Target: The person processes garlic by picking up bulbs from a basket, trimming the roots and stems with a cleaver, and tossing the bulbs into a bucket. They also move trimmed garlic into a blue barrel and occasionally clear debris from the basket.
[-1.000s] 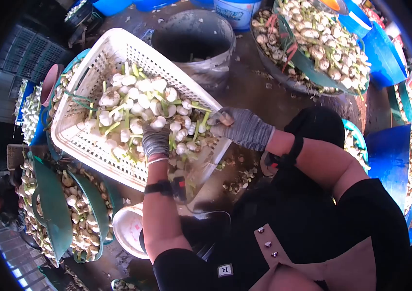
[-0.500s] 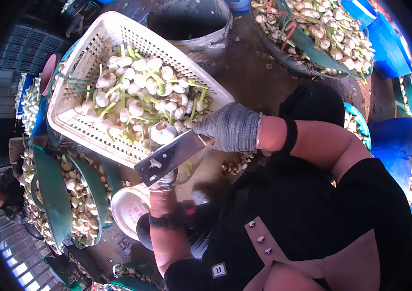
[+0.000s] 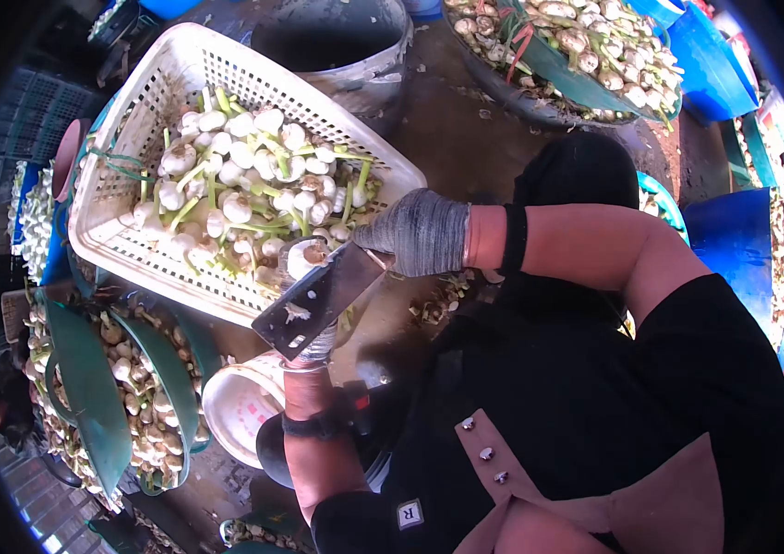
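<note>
- Your right hand [image 3: 420, 233], in a grey ribbed-knit glove, is closed round a flat, rectangular metal knife [image 3: 318, 303]; its grip is mostly concealed.
- Your left hand [image 3: 321, 343], similarly gloved, holds a round, papery white garlic bulb [image 3: 305, 259] against the blade's upper side, over the basket's near rim; the blade hides most of its fingers.
- Smooth white garlic with green stems [image 3: 237, 180] heaps inside your perforated white plastic basket [image 3: 156, 81].
- The dark grey tub [image 3: 360, 76] beyond is cut off above.
- Your black garment [image 3: 549, 388] carries a white patch [image 3: 410, 513] reading "R".
- Red print inside the round white bucket [image 3: 230, 415] is illegible.
</note>
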Tool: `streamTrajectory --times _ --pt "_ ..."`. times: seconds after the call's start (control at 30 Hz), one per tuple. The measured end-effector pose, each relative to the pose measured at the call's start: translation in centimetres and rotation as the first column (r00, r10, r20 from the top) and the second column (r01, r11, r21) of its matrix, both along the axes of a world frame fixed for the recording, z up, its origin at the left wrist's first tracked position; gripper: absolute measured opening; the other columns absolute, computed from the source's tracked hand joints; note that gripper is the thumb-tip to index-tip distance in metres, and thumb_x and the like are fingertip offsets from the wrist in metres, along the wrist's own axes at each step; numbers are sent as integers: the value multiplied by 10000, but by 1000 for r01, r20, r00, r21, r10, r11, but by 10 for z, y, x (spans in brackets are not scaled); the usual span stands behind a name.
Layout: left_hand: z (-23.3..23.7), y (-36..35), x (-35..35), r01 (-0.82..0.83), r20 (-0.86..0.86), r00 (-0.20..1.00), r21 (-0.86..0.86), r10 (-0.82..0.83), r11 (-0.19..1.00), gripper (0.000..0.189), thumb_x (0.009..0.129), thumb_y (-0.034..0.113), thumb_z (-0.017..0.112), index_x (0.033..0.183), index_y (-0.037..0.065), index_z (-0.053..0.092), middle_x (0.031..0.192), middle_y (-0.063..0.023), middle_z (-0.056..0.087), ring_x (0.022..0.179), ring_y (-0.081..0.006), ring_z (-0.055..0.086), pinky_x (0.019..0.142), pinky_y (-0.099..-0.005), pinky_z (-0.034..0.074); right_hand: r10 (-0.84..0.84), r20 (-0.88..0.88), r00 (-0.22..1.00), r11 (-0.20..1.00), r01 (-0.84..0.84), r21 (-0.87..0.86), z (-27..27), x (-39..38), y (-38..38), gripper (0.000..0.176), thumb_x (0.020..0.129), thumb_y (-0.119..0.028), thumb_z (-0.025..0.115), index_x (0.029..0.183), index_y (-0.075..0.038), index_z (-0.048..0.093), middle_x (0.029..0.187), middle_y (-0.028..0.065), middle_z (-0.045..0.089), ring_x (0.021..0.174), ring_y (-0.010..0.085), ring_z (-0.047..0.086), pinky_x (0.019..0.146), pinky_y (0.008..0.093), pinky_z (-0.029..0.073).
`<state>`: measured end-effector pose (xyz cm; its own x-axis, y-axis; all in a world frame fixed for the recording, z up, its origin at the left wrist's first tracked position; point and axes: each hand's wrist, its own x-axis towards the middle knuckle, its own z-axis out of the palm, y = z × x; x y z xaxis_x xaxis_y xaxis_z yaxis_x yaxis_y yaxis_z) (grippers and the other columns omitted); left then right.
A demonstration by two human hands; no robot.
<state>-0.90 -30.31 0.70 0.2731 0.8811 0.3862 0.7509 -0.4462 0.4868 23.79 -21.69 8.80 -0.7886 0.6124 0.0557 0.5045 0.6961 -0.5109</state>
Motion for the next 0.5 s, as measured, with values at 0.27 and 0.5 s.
streamTrajectory --times 0.27,0.5 --pt "68 24 34 98 -144 983 -90 -110 991 357 743 199 715 982 -4 546 946 -131 557 911 -303 546 816 -413 447 -357 -233 905 911 283 -300 -66 21 47 106 838 -156 656 823 -75 590 659 23 574 610 138 607 594 295 500" --pt "77 33 70 62 383 923 -97 -20 993 787 739 144 774 1349 13 294 1252 -165 450 1121 -253 516 988 -370 410 -540 107 835 237 273 -932 38 -18 2 367 789 -384 740 963 -77 639 701 25 593 583 115 575 593 288 492"
